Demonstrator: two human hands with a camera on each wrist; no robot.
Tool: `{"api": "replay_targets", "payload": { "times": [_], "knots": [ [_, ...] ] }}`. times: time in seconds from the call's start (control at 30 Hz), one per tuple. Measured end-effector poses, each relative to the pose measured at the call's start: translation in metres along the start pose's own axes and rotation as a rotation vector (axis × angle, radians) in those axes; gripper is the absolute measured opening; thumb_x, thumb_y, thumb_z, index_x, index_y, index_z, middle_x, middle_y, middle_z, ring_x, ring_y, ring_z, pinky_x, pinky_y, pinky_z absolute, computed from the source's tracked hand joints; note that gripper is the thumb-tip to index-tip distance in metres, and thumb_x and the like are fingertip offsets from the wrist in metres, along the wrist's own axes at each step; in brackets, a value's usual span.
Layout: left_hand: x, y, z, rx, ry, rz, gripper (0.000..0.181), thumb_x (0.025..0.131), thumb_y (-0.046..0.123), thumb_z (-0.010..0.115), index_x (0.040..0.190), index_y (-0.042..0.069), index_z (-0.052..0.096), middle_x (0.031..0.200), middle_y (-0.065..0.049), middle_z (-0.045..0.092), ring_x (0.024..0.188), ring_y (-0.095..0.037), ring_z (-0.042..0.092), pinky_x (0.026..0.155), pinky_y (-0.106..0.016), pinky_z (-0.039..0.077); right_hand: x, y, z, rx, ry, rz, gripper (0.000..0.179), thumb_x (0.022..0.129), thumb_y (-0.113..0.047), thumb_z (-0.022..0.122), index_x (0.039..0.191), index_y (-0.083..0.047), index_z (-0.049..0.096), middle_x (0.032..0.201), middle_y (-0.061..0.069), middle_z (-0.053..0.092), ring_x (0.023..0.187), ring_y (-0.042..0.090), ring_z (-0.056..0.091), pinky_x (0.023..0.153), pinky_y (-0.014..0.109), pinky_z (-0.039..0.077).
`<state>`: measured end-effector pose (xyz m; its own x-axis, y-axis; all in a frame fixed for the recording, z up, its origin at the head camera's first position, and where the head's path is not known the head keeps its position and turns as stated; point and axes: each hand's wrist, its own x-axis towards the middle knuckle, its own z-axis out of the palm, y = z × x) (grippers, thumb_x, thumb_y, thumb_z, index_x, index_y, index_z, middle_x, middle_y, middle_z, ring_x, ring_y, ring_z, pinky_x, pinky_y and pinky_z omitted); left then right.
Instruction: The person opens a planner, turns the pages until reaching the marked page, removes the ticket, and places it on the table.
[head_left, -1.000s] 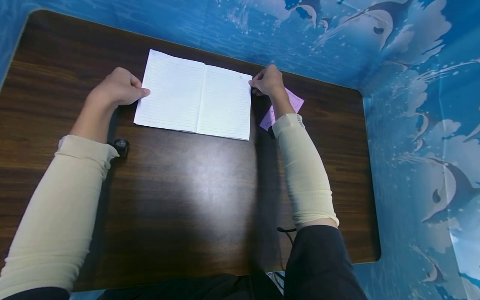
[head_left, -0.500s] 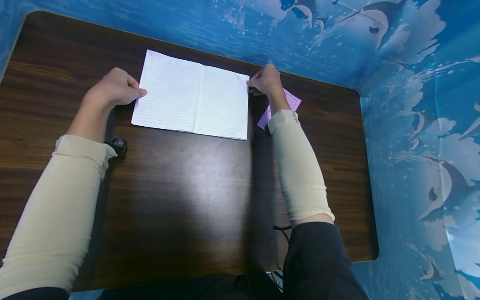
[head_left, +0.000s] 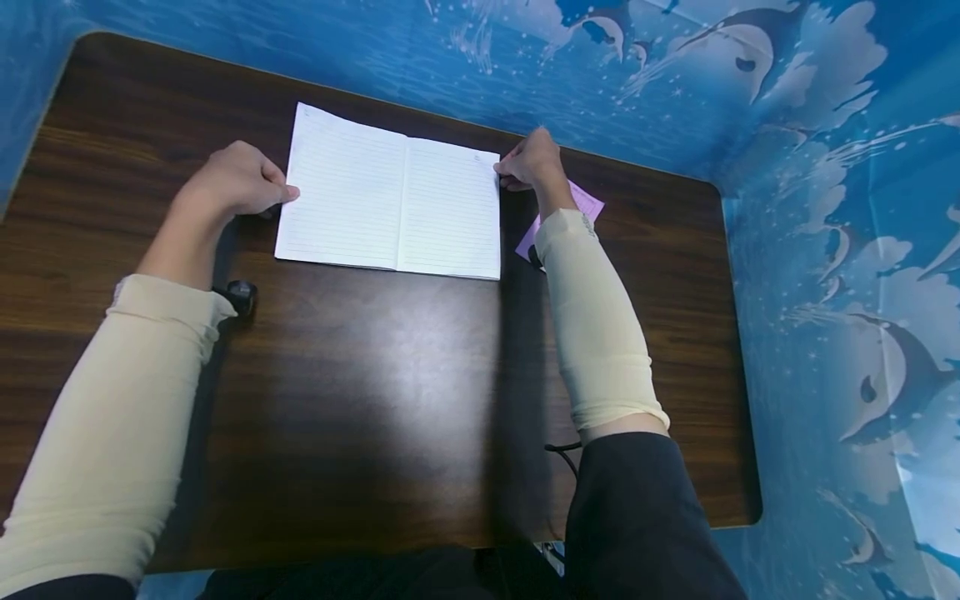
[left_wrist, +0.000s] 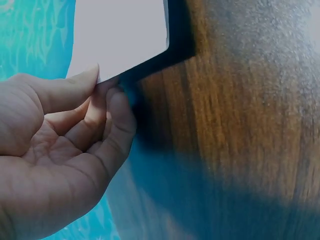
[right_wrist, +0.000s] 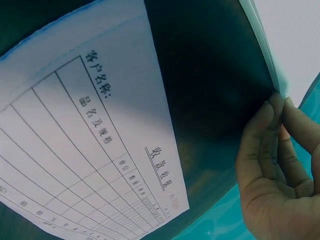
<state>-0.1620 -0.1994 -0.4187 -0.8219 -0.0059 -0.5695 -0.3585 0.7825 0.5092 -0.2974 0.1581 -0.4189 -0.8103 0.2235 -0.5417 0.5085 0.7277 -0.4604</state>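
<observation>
An open notebook (head_left: 352, 192) with white lined pages lies toward the back of the dark wooden table, its spine running front to back. My left hand (head_left: 243, 179) pinches the notebook's left edge, thumb on top of the page and fingers beneath, as the left wrist view shows with the thumb (left_wrist: 75, 90). At the opposite side my right hand (head_left: 534, 162) pinches the right edge near the far corner. In the right wrist view the thumb and fingertips (right_wrist: 277, 107) meet at the stacked page edges. The notebook's underside is hidden.
A pink printed receipt form (head_left: 592, 202) lies under my right forearm, partly covered by it; its table and printed lines show in the right wrist view. A black cable (head_left: 562, 450) lies near the front edge. Blue dolphin-patterned sheeting (head_left: 825, 250) borders the table (head_left: 412, 400).
The notebook's left side has shifted slightly toward me and right, my left hand with it. The right hand keeps its pinch with little movement.
</observation>
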Motion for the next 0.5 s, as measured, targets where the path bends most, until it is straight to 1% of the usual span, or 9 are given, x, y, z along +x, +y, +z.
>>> {"api": "replay_targets", "payload": {
  "times": [0.07,0.13,0.23,0.33,0.43,0.5],
  "knots": [
    [-0.001,0.0,-0.001,0.006,0.005,0.006,0.04,0.109,0.023,0.059,0.122,-0.013,0.069,0.095,-0.02,0.064,0.096,-0.038,0.057,0.083,-0.056,0.047,0.0,-0.002,0.001,-0.004,-0.005,0.009,0.02,0.1,-0.017,0.077,0.118,-0.009,0.078,0.101,0.004,0.074,0.084,0.014,0.076,0.085,0.027,0.063],
    [-0.002,0.002,-0.003,0.016,0.009,0.017,0.04,0.109,0.022,0.06,0.123,-0.014,0.069,0.087,-0.017,0.071,0.09,-0.036,0.064,0.091,-0.063,0.048,-0.001,-0.004,0.001,-0.008,-0.012,0.017,0.022,0.1,-0.016,0.076,0.121,-0.009,0.078,0.11,0.005,0.076,0.089,0.014,0.077,0.086,0.027,0.063],
    [-0.004,0.006,-0.01,0.037,0.002,0.042,0.041,0.109,0.023,0.061,0.124,-0.014,0.069,0.074,-0.012,0.074,0.084,-0.034,0.069,0.099,-0.071,0.045,0.0,-0.007,0.001,-0.02,-0.019,0.036,0.027,0.101,-0.016,0.075,0.127,-0.009,0.077,0.124,0.007,0.076,0.097,0.016,0.078,0.088,0.028,0.063],
    [-0.01,0.013,-0.016,0.068,-0.013,0.057,0.042,0.109,0.025,0.06,0.122,-0.014,0.07,0.071,-0.009,0.074,0.087,-0.036,0.069,0.099,-0.073,0.044,0.0,-0.011,0.001,-0.036,-0.02,0.057,0.033,0.101,-0.015,0.074,0.134,-0.01,0.074,0.132,0.007,0.074,0.104,0.017,0.078,0.09,0.028,0.063],
    [-0.017,0.022,-0.022,0.102,-0.013,0.075,0.044,0.109,0.027,0.06,0.119,-0.013,0.072,0.073,-0.01,0.074,0.093,-0.041,0.068,0.096,-0.072,0.044,-0.001,-0.014,0.001,-0.054,-0.022,0.076,0.039,0.101,-0.015,0.074,0.14,-0.01,0.07,0.136,0.007,0.073,0.108,0.017,0.078,0.09,0.028,0.063],
    [-0.023,0.029,-0.026,0.114,-0.001,0.088,0.044,0.109,0.028,0.06,0.118,-0.014,0.072,0.074,-0.012,0.074,0.097,-0.044,0.066,0.094,-0.072,0.045,-0.002,-0.015,0.001,-0.068,-0.02,0.078,0.041,0.101,-0.016,0.074,0.142,-0.011,0.069,0.136,0.007,0.072,0.109,0.017,0.078,0.09,0.028,0.062]
  ]
}}
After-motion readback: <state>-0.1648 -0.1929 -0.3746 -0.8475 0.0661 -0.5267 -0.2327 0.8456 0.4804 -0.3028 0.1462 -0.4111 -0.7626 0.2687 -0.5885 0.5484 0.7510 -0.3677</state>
